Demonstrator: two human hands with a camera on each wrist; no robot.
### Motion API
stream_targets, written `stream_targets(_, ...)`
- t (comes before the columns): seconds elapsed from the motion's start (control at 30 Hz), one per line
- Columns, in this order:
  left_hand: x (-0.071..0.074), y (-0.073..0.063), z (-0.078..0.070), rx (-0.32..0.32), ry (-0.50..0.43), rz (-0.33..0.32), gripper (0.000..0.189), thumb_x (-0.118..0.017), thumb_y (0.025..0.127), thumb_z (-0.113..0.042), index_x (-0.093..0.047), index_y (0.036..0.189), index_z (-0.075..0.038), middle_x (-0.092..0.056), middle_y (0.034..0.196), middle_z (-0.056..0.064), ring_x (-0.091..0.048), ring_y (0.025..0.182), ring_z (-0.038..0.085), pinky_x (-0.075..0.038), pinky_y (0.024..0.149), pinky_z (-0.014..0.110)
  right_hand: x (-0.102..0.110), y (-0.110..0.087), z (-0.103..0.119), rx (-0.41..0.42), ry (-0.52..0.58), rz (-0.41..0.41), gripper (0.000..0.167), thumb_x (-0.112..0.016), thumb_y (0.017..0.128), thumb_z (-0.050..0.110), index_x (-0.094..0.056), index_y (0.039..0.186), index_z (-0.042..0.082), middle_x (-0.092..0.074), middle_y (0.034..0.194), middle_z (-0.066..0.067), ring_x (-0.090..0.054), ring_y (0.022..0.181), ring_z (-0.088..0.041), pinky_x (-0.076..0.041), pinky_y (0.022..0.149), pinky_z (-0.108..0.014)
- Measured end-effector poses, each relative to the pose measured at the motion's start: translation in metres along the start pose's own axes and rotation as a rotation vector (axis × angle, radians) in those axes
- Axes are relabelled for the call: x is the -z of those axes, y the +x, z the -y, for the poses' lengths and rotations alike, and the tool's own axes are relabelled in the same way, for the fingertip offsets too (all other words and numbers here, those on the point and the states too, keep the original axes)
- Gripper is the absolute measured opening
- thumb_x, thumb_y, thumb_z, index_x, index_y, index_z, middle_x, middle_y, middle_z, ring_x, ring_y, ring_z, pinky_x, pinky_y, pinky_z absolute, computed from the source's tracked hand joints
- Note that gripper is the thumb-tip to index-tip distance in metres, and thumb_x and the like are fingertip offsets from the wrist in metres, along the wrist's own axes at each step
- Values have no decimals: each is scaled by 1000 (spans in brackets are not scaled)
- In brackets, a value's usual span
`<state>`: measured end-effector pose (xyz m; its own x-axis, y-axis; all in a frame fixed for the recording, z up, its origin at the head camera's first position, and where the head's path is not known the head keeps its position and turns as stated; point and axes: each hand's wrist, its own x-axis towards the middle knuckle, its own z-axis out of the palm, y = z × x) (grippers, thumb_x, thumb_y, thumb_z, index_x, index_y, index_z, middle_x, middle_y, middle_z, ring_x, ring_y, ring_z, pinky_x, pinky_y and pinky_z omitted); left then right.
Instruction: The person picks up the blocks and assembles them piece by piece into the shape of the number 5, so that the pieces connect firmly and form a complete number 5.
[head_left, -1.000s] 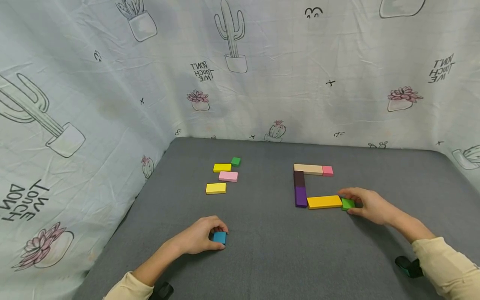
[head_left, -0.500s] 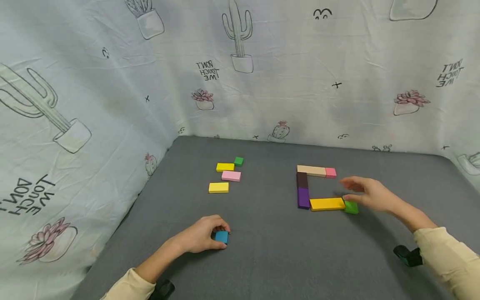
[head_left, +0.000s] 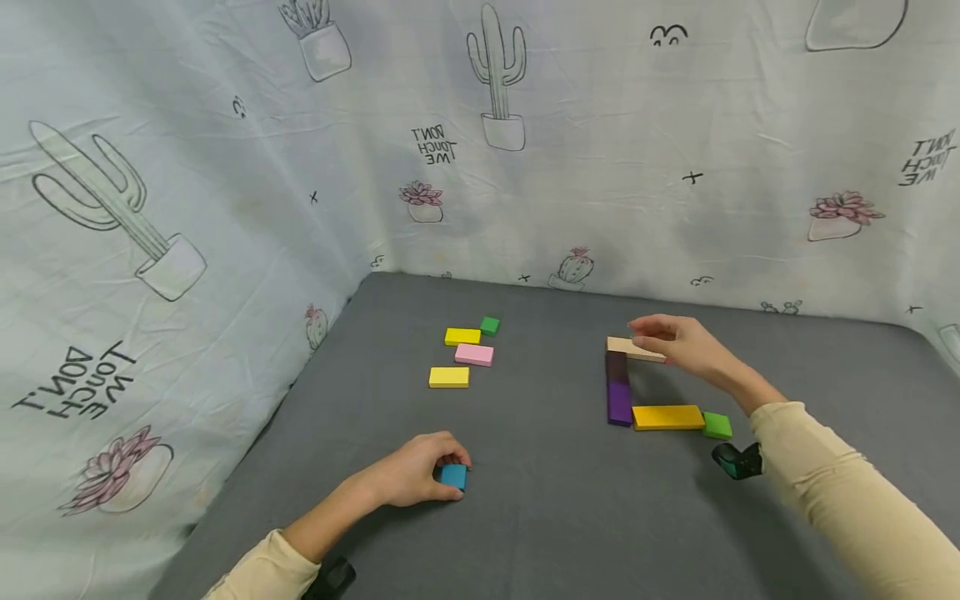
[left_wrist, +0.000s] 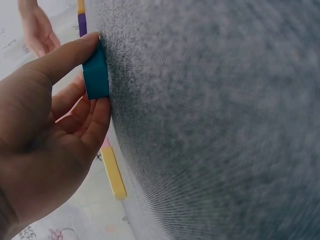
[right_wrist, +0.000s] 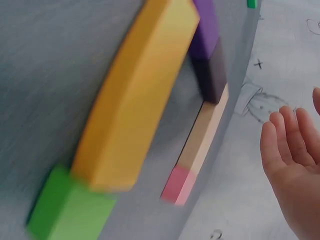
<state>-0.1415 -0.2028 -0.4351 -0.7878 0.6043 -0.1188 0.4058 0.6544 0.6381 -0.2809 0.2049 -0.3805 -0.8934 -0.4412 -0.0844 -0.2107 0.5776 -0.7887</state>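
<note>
My left hand (head_left: 405,472) pinches a small blue block (head_left: 453,476) between thumb and fingers, down at the grey tabletop. In the left wrist view that block (left_wrist: 96,75) meets the table surface. Raised over a C-shaped row of blocks, my right hand (head_left: 690,346) holds nothing, its fingers relaxed. The row has a tan block (head_left: 626,347), a dark brown block (head_left: 617,367), a purple block (head_left: 619,403), an orange-yellow block (head_left: 667,417) and a light green block (head_left: 717,426). A pink-red block (right_wrist: 179,185) at the tan one's end is hidden by my hand in the head view.
Left of the row lie two yellow blocks (head_left: 448,377), a pink block (head_left: 474,355) and a dark green block (head_left: 490,326). A white cactus-print cloth (head_left: 600,150) hangs behind and left of the grey table (head_left: 555,517).
My right hand has let go of the light green block, lifted, and moved away and left over the tan block. The left hand keeps its grip on the blue block. The head view has shifted slightly.
</note>
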Motion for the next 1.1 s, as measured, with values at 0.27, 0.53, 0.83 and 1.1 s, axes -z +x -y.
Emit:
stream_targets(0.27,1,3,-2,0,-5,4,27,-77,82,-20,-63,105,-15,-53,99,-10,-50,86,7,-45,77,25,-17,28,14,38,63,36,51,-58,97,28,-46,136,-2,-52,129,-22,-51,115,-35,-42,94,-50)
stream_targets(0.53,-2,3,-1,-18,-18,8,27,-77,83,-21,-63,105,-14,-54,99,-9,-50,86,7,-46,76,24,-39,52,26,52,75,47,48,-60,96,22,-48,135,-2,-52,130,-22,-49,119,-35,-38,97,-51)
stream_targets(0.83,0,0,2,15,-18,12,27,-78,82,-21,-63,104,-16,-53,98,-10,-49,85,7,-45,76,24,-70,81,48,45,120,63,45,-60,96,16,-48,136,-2,-52,130,-21,-47,120,-34,-37,98,-49)
stream_targets(1.1,1,0,2,4,-19,12,28,-78,82,-21,-63,105,-15,-53,98,-10,-49,86,6,-45,76,24,-103,100,67,40,73,58,44,-61,94,10,-49,134,-4,-53,128,-20,-49,118,-32,-40,96,-44)
